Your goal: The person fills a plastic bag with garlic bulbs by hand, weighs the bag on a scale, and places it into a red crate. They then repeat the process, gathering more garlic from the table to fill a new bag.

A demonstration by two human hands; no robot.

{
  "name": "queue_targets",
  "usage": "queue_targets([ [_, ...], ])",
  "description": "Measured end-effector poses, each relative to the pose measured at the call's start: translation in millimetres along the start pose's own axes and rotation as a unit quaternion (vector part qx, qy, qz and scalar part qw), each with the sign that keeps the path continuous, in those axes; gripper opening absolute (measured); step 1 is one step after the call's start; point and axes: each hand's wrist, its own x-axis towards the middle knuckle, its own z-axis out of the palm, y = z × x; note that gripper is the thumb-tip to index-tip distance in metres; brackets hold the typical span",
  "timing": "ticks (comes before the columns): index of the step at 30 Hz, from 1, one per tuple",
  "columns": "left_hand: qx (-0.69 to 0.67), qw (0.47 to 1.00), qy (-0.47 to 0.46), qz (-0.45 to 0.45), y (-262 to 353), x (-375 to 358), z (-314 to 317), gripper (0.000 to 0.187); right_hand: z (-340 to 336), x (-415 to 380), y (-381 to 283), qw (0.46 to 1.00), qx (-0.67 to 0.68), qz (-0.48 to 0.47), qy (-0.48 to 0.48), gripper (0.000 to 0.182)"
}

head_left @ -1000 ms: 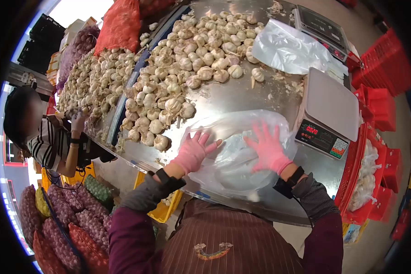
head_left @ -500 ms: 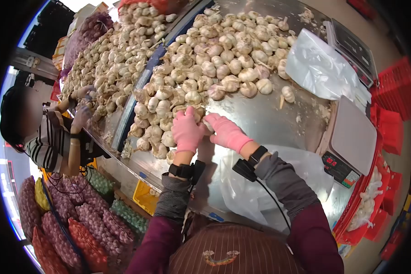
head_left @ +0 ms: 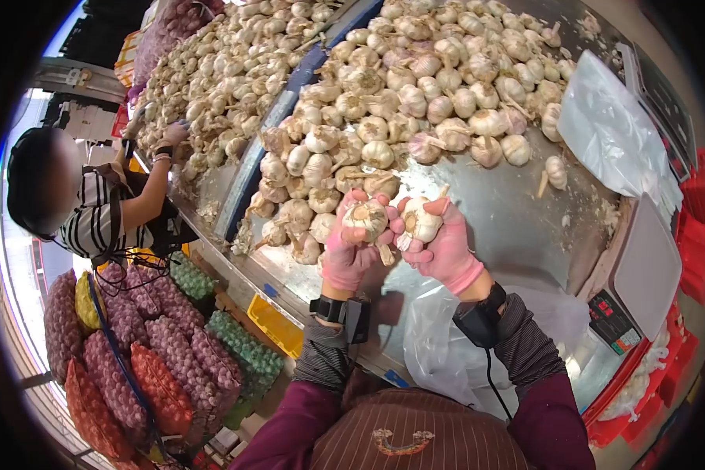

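My left hand point(head_left: 346, 254), in a pink glove, is closed around a garlic bulb point(head_left: 366, 218) with its stem hanging down. Beside it, my pink-gloved right hand point(head_left: 453, 257) grips another garlic bulb point(head_left: 422, 224), whose stem points upward. Both bulbs are raised over the near edge of a large garlic pile point(head_left: 439, 86) on a metal table point(head_left: 517, 211). The two hands are close together. A single garlic bulb point(head_left: 554, 173) lies apart on the right of the pile. Under my right forearm spreads a clear plastic bag point(head_left: 446, 345).
A digital scale point(head_left: 638, 274) stands at the right, with a plastic bag point(head_left: 611, 125) beyond it. A blue divider point(head_left: 290, 94) separates a second garlic pile point(head_left: 211, 78), where a person point(head_left: 102, 204) works. Net sacks point(head_left: 149, 360) are at lower left, red crates point(head_left: 693, 243) at right.
Both hands have risen from the pile's edge and turned, now each showing a held garlic bulb. The view has shifted, and the person at left has moved their arms.
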Motion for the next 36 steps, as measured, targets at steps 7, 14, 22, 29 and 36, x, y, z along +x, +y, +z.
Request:
queue_targets([
  [7, 0.144, 0.974, -0.133, -0.115, -39, -23, 122, 0.042, 53, -117, -28, 0.968, -0.192, -0.155, 0.040, 0.029],
  [14, 0.651, 0.535, -0.471, -0.262, -189, -96, 108, 0.054, 32, -313, -53, 0.692, -0.653, 0.168, 0.260, 0.063],
  [22, 0.926, 0.317, -0.203, 0.007, -126, -17, 52, 0.040, -107, -271, 27, 0.621, -0.675, -0.143, 0.372, 0.084],
  [29, 0.849, 0.431, -0.303, 0.018, -106, -52, 66, 0.041, -83, -176, 49, 0.329, -0.854, -0.134, 0.381, 0.065],
  [36, 0.837, 0.441, -0.319, -0.052, -69, -29, 129, 0.036, 33, -199, 0, 0.290, -0.901, -0.163, 0.278, 0.033],
])
